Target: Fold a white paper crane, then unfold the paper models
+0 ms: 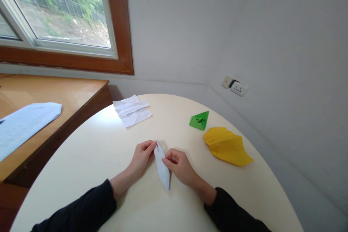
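Observation:
A narrow piece of folded white paper (pixel 162 170), pointed at its near end, is held between my hands above the round table. My left hand (pixel 141 157) pinches its far tip between thumb and fingers. Partway down its right edge, my right hand (pixel 181 165) grips the paper with the thumb on top and the other fingers curled. A small dark slit or mark shows close to the far tip. Beyond my right hand lie a green folded paper piece (pixel 199 120) and a yellow folded paper piece (pixel 227 146).
Loose creased white sheets (pixel 132 110) lie at the far left of the round cream table (pixel 89 156). A wooden desk (pixel 78 87) with papers (pixel 29 123) on it stands at left. Behind are a window (pixel 67 11) and a wall socket (pixel 239 88).

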A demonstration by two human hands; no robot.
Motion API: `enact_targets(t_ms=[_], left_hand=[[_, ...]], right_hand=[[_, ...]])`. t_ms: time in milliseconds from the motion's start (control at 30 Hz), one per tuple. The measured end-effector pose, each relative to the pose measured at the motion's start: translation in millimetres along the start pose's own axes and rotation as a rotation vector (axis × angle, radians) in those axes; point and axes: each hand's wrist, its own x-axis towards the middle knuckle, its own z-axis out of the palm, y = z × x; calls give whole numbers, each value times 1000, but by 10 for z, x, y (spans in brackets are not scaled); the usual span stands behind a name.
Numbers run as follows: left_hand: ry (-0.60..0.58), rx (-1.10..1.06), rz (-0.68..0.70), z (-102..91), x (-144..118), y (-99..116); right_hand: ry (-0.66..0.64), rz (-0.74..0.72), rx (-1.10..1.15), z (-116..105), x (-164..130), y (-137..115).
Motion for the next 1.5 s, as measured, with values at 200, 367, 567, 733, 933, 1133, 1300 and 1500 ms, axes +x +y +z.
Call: enact_targets(t_ms=[200, 367, 567, 733, 933, 1133, 1300, 1500], left_hand=[[-55, -4, 0, -14, 22, -5], [-208, 153, -3, -2, 2, 25], [-242, 196, -3, 11, -17, 55], [-174, 165, 10, 3, -5, -3], [-161, 186, 37, -6, -3, -28], [-170, 320, 20, -5, -9, -10], [-160, 322, 26, 4, -15, -20], [-170, 224, 35, 12, -19, -1]], right_hand=[[87, 1, 59, -23, 20, 5], [188, -14, 96, -51, 55, 13], [198, -3, 120, -48, 61, 22], [218, -2, 146, -45, 67, 24], [232, 14, 231, -38, 81, 48], [243, -51, 247, -31, 69, 56], [253, -90, 207, -22, 66, 65], [246, -102, 216, -11, 61, 52]])
